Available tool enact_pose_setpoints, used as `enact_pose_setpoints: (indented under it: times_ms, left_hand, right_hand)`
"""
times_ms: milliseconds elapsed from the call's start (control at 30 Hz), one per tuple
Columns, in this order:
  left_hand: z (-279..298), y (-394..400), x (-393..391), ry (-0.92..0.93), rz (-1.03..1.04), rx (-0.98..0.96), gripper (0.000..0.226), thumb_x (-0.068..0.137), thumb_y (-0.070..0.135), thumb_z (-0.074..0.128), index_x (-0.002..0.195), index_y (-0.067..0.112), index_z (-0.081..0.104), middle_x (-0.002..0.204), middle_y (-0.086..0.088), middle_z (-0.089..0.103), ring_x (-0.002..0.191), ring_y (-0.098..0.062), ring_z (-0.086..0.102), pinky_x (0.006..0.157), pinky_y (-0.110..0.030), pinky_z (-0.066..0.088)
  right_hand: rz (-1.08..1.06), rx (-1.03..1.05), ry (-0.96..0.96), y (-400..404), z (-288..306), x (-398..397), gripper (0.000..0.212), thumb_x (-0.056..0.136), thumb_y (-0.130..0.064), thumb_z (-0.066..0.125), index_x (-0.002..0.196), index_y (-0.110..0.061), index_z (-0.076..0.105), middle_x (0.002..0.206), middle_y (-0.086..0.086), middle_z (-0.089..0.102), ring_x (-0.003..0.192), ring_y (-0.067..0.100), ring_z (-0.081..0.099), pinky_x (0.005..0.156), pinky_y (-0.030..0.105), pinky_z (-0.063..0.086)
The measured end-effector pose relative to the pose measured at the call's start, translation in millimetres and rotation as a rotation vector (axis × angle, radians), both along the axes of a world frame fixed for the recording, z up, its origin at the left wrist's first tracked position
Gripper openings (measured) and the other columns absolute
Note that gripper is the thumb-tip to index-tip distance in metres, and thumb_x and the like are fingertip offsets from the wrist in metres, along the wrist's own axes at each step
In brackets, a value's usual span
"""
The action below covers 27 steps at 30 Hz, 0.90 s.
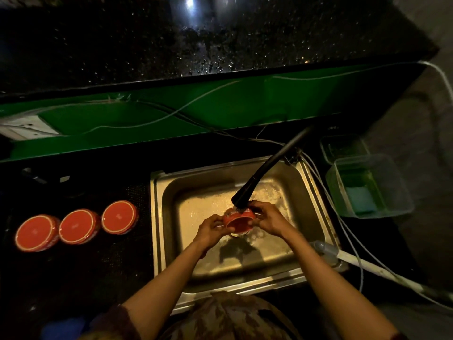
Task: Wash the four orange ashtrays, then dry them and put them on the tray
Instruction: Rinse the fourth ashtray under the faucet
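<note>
An orange ashtray [239, 219] is held over the steel sink [316, 192], right under the black tap spout [247, 195], with water running onto it. My left hand [212, 229] grips its left side and my right hand [268, 218] grips its right side. Three more orange ashtrays stand upside down in a row on the dark counter to the left: one at the far left [36, 233], one in the middle [78, 226], one nearest the sink [119, 217]. No tray is visible in the dim light.
Two clear plastic tubs [370, 185] stand right of the sink, the nearer one holding a pale sponge. White cables [343, 222] and a white pipe [372, 268] run along the sink's right side. A green panel [171, 119] rises behind the counter.
</note>
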<state>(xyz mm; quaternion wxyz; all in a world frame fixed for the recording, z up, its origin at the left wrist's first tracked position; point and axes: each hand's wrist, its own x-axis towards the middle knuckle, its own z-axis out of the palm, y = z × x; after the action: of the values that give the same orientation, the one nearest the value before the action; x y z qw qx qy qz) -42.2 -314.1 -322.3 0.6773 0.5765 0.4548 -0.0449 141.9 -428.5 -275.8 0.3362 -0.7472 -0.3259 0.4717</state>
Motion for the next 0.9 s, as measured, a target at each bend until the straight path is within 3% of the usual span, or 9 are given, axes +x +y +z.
enact_pose_setpoints:
  times_ms: [133, 233, 367, 533, 633, 733, 833, 900]
  left_hand:
    - [5, 21, -20, 0.066, -0.004, 0.228, 0.050, 0.070, 0.033, 0.084, 0.113, 0.017, 0.064, 0.108, -0.002, 0.070, 0.093, -0.013, 0.067, 0.087, -0.036, 0.056]
    - [15, 35, -32, 0.044, -0.067, 0.401, 0.056, 0.075, 0.043, 0.079, 0.122, 0.017, 0.062, 0.110, 0.008, 0.066, 0.097, -0.008, 0.064, 0.085, -0.025, 0.052]
    - [23, 44, -31, -0.013, -0.086, 0.537, 0.065, 0.075, 0.051, 0.075, 0.130, 0.020, 0.058, 0.121, 0.008, 0.058, 0.107, -0.007, 0.058, 0.087, -0.021, 0.049]
    - [34, 33, -4, -0.113, -0.185, 0.622, 0.050, 0.079, 0.046, 0.074, 0.122, 0.021, 0.064, 0.113, 0.004, 0.061, 0.100, -0.013, 0.060, 0.085, -0.030, 0.054]
    - [33, 26, 13, -0.052, -0.194, 0.491, 0.047, 0.077, 0.052, 0.073, 0.116, 0.026, 0.068, 0.108, 0.010, 0.063, 0.095, -0.012, 0.063, 0.084, -0.032, 0.054]
    - [26, 20, 24, -0.009, -0.067, 0.131, 0.053, 0.068, 0.060, 0.076, 0.108, 0.024, 0.072, 0.106, 0.002, 0.072, 0.093, -0.015, 0.068, 0.081, -0.036, 0.058]
    - [24, 14, 31, 0.006, 0.036, -0.118, 0.057, 0.069, 0.049, 0.076, 0.110, 0.010, 0.071, 0.101, -0.010, 0.073, 0.090, -0.023, 0.071, 0.078, -0.037, 0.060]
    - [22, 12, 33, 0.013, 0.090, -0.204, 0.052, 0.076, 0.041, 0.075, 0.111, 0.003, 0.069, 0.101, -0.016, 0.073, 0.091, -0.029, 0.071, 0.082, -0.044, 0.059]
  right_hand:
    - [-0.131, -0.047, 0.118, 20, -17, -23, 0.066, 0.068, 0.011, 0.078, 0.128, -0.008, 0.057, 0.117, 0.005, 0.065, 0.110, 0.023, 0.063, 0.093, 0.035, 0.052]
    - [-0.218, -0.055, 0.214, 27, -27, -41, 0.061, 0.066, 0.006, 0.082, 0.121, -0.008, 0.060, 0.109, 0.009, 0.069, 0.105, 0.027, 0.065, 0.092, 0.042, 0.054]
    - [-0.311, 0.002, 0.316, 25, -29, -54, 0.053, 0.066, -0.002, 0.084, 0.113, -0.016, 0.065, 0.104, 0.005, 0.072, 0.099, 0.023, 0.068, 0.082, 0.035, 0.057]
    - [-0.390, 0.036, 0.341, -1, -25, -50, 0.056, 0.072, -0.005, 0.081, 0.122, -0.017, 0.060, 0.110, 0.005, 0.069, 0.098, 0.017, 0.068, 0.069, 0.024, 0.056]
    - [-0.407, 0.036, 0.347, -25, -25, -37, 0.057, 0.074, -0.012, 0.081, 0.127, -0.021, 0.059, 0.109, 0.004, 0.072, 0.103, 0.019, 0.068, 0.073, 0.023, 0.056]
    - [-0.439, 0.035, 0.305, -39, -25, -28, 0.066, 0.077, -0.028, 0.079, 0.137, -0.027, 0.050, 0.110, 0.005, 0.071, 0.106, 0.020, 0.067, 0.083, 0.033, 0.058]
    - [-0.426, 0.036, 0.158, -40, -24, -24, 0.064, 0.077, -0.048, 0.073, 0.136, -0.036, 0.050, 0.117, 0.002, 0.066, 0.108, 0.017, 0.063, 0.080, 0.038, 0.060]
    - [-0.408, 0.051, 0.138, -35, -20, -25, 0.057, 0.082, -0.048, 0.069, 0.135, -0.038, 0.051, 0.118, 0.000, 0.065, 0.106, 0.014, 0.063, 0.076, 0.037, 0.061]
